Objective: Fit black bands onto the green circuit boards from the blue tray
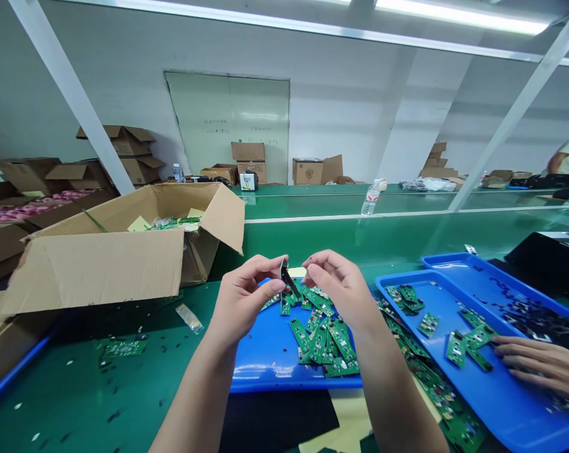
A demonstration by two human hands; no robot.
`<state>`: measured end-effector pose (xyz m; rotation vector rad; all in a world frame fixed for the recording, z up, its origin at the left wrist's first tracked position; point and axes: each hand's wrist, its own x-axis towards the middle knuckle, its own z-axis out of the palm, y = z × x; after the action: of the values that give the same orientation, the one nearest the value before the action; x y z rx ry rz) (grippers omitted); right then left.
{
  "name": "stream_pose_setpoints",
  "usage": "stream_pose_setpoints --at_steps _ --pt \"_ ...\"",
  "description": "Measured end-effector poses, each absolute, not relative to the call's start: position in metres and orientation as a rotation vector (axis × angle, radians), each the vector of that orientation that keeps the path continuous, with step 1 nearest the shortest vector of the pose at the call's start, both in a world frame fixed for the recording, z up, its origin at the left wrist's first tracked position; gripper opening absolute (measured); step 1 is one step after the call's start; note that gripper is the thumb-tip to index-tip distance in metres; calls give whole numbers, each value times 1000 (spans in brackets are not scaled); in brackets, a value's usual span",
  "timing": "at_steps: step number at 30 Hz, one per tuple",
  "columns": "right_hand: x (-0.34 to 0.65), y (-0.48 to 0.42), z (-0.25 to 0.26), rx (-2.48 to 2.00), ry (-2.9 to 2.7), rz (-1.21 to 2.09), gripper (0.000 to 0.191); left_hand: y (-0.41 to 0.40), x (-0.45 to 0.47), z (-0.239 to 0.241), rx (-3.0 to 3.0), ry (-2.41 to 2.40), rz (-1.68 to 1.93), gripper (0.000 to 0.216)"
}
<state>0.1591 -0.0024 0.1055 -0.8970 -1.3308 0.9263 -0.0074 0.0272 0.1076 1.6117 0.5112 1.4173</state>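
My left hand [246, 292] pinches a thin dark piece [285, 272] between thumb and fingertips. It shows nearly edge-on, with a black strip slanting down to the right; its exact kind is unclear. Just to the right, my right hand [336, 283] has its thumb and fingers curled together, apart from the dark piece. Whether anything small sits in that pinch is hidden. Below both hands lies a blue tray [265, 358] bearing a heap of small green circuit boards [319, 340].
A second blue tray [515, 402] with a few boards stands at right, a co-worker's hand [539, 365] over it. Behind it, another blue tray [454, 259] holds small black parts [539, 318]. An open cardboard box [100, 264] stands left; a water bottle [370, 198] stands farther back.
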Motion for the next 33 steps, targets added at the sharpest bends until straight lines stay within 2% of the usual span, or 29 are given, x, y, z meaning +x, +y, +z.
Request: stream_pose_setpoints --at_steps 8,13,16,27,31,33 --pt "144 -7 101 -762 -1468 637 5 28 -3 106 1545 508 1374 27" --pt "149 -2 100 -700 -1459 809 6 27 -5 104 1489 491 1231 30" --pt "153 0 100 -764 -1440 790 7 24 -4 105 1484 489 1127 25" --pt "160 -1 104 -901 -1633 -55 9 21 2 109 1260 503 952 32" --pt "158 4 100 -905 -1571 -186 11 20 0 111 1227 504 957 34" --pt "159 5 99 -891 -1468 -155 25 22 -3 110 1261 494 1013 33"
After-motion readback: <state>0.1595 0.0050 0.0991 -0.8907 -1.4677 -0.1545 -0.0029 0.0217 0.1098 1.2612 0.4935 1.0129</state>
